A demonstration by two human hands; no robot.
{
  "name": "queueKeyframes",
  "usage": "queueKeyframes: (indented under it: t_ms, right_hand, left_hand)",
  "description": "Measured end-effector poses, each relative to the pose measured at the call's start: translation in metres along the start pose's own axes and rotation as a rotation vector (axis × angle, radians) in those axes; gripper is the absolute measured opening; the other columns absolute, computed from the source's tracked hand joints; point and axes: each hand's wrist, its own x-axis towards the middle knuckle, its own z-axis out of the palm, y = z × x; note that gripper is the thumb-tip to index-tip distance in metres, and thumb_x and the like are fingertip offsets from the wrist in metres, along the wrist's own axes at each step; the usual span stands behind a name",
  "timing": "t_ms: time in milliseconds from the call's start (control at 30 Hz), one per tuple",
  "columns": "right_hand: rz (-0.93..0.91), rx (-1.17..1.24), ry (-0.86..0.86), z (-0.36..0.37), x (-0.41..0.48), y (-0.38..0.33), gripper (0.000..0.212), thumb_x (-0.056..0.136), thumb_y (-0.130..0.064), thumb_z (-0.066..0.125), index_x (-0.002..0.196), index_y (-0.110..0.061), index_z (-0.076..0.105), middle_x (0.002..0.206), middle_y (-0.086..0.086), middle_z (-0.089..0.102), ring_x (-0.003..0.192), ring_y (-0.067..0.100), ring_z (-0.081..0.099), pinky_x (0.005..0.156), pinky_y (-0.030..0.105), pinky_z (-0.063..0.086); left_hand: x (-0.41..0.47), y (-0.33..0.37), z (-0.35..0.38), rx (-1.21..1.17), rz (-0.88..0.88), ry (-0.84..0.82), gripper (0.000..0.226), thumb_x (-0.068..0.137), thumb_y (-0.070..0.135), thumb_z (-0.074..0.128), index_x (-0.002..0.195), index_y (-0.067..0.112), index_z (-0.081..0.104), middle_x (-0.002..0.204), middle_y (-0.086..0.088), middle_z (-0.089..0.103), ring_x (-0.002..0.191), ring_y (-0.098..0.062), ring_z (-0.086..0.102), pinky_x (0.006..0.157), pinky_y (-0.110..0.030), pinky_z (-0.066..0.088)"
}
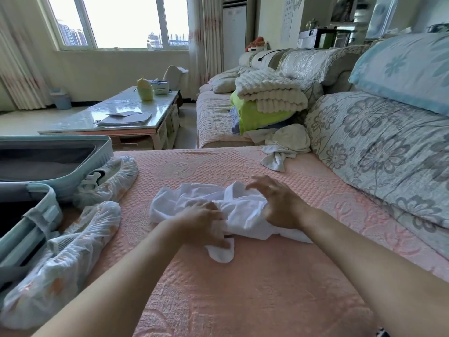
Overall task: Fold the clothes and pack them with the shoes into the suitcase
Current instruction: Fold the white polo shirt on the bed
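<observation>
The white garment (194,203) lies crumpled on the pink quilted cover (243,293) of the sofa seat, right in front of me, not yet folded. My left hand (204,222) is down on its near edge with the fingers bent over a bunched fold, gripping the cloth against the seat. My right hand (274,205) is at the garment's right end, open, fingers spread and lifted over the fabric; the heel of the palm seems to rest on the cloth, though from this angle I can't be sure it touches. To my left the pale blue suitcase (107,152) stands open on the seat, both halves showing dark lining. Just beside it lie two thin printed bags: the farther bag (119,176) rests against the suitcase rim with a white shoe (97,177) showing through it, and the nearer bag (73,251) stretches along the seat edge toward me. Well apart from my hands, at the back of the seat by the flowered cushion (388,152), sits a small heap of pale clothes (284,144). Behind that heap, a folded cream blanket (269,93) tops a stack of bedding.
</observation>
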Motion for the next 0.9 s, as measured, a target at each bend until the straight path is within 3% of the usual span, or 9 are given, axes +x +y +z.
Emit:
queueKeyframes:
  t_ms: [100, 167, 233, 300, 433, 567, 667, 733, 900]
  right_hand:
    - [-0.185, 0.027, -0.001, 0.006, -0.004, -0.014, 0.057, 0.075, -0.033, 0.061, 0.132, -0.029, 0.058, 0.149, -0.001, 0.045, 0.136, 0.019, 0.043, 0.110, 0.042, 0.038]
    - [-0.180, -0.127, -0.160, 0.018, -0.003, -0.020, 0.072, 0.075, -0.055, 0.063, 0.142, -0.041, 0.043, 0.155, -0.004, 0.039, 0.137, 0.018, 0.043, 0.109, 0.042, 0.039]
    - [-0.122, -0.312, -0.238, 0.027, -0.001, -0.021, 0.075, 0.082, -0.046, 0.066, 0.148, -0.047, 0.030, 0.161, -0.006, 0.030, 0.142, 0.021, 0.039, 0.109, 0.046, 0.038]
    - [-0.101, -0.341, -0.170, 0.023, 0.000, -0.021, 0.057, 0.092, -0.022, 0.057, 0.145, -0.040, 0.043, 0.153, -0.007, 0.043, 0.133, 0.023, 0.049, 0.099, 0.033, 0.039]
    - [0.052, -0.223, -0.105, -0.002, 0.000, -0.035, 0.018, 0.091, -0.014, 0.046, 0.085, -0.028, 0.057, 0.101, 0.004, 0.066, 0.095, 0.028, 0.061, 0.071, 0.030, 0.035]
    - [0.237, 0.134, -0.497, -0.020, -0.012, -0.043, 0.020, 0.086, -0.009, 0.052, 0.070, -0.019, 0.055, 0.071, -0.001, 0.057, 0.071, 0.019, 0.055, 0.057, 0.026, 0.040]
    - [0.441, 0.507, -1.080, -0.028, -0.028, -0.052, 0.012, 0.094, -0.021, 0.059, 0.101, -0.015, 0.067, 0.079, -0.001, 0.068, 0.064, 0.017, 0.066, 0.057, 0.026, 0.054]
    - [0.386, 0.598, -1.201, -0.032, -0.028, -0.053, 0.035, 0.098, -0.039, 0.049, 0.118, -0.017, 0.067, 0.093, -0.001, 0.072, 0.069, 0.021, 0.069, 0.059, 0.028, 0.056]
    - [0.288, 0.448, -0.331, -0.022, -0.013, -0.036, 0.024, 0.098, -0.025, 0.053, 0.110, -0.016, 0.073, 0.110, 0.006, 0.074, 0.101, 0.035, 0.069, 0.074, 0.031, 0.053]
  left_hand:
    - [-0.002, -0.007, 0.016, 0.133, 0.015, -0.111, 0.111, 0.061, 0.073, 0.073, 0.153, 0.041, 0.020, 0.159, 0.008, 0.014, 0.148, -0.022, 0.009, 0.121, -0.049, 0.016]
    - [-0.001, -0.007, 0.017, 0.083, 0.041, -0.034, 0.093, 0.072, 0.052, 0.078, 0.151, 0.035, 0.032, 0.157, 0.003, 0.025, 0.146, -0.023, 0.019, 0.119, -0.041, 0.022]
    - [0.001, -0.011, 0.010, -0.020, 0.097, 0.083, 0.058, 0.081, 0.025, 0.073, 0.136, 0.024, 0.056, 0.141, 0.001, 0.050, 0.134, -0.021, 0.043, 0.110, -0.029, 0.032]
    - [-0.002, -0.018, 0.001, -0.073, 0.125, 0.182, 0.039, 0.083, 0.009, 0.063, 0.119, 0.022, 0.068, 0.122, 0.002, 0.063, 0.118, -0.021, 0.056, 0.100, -0.031, 0.042]
    - [-0.020, -0.014, -0.023, -0.294, -0.047, 0.258, 0.034, 0.088, 0.003, 0.052, 0.108, 0.023, 0.071, 0.102, 0.006, 0.067, 0.094, -0.017, 0.060, 0.078, -0.022, 0.048]
    - [-0.052, -0.006, -0.050, -0.831, -0.268, -0.234, 0.022, 0.080, 0.023, 0.063, 0.099, 0.014, 0.068, 0.087, -0.006, 0.067, 0.070, -0.018, 0.060, 0.064, -0.031, 0.050]
    - [-0.069, 0.002, -0.056, -0.816, -0.348, -0.728, 0.048, 0.078, 0.041, 0.065, 0.121, 0.019, 0.066, 0.106, -0.011, 0.072, 0.076, -0.028, 0.068, 0.059, -0.030, 0.056]
    - [-0.066, 0.006, -0.056, -0.723, -0.261, -0.780, 0.041, 0.089, 0.048, 0.055, 0.119, 0.024, 0.067, 0.112, -0.004, 0.073, 0.081, -0.025, 0.072, 0.059, -0.023, 0.052]
    - [-0.029, 0.012, -0.044, -0.524, -0.183, -0.116, 0.026, 0.098, 0.010, 0.048, 0.101, 0.023, 0.071, 0.093, 0.004, 0.076, 0.076, -0.017, 0.074, 0.054, -0.018, 0.049]
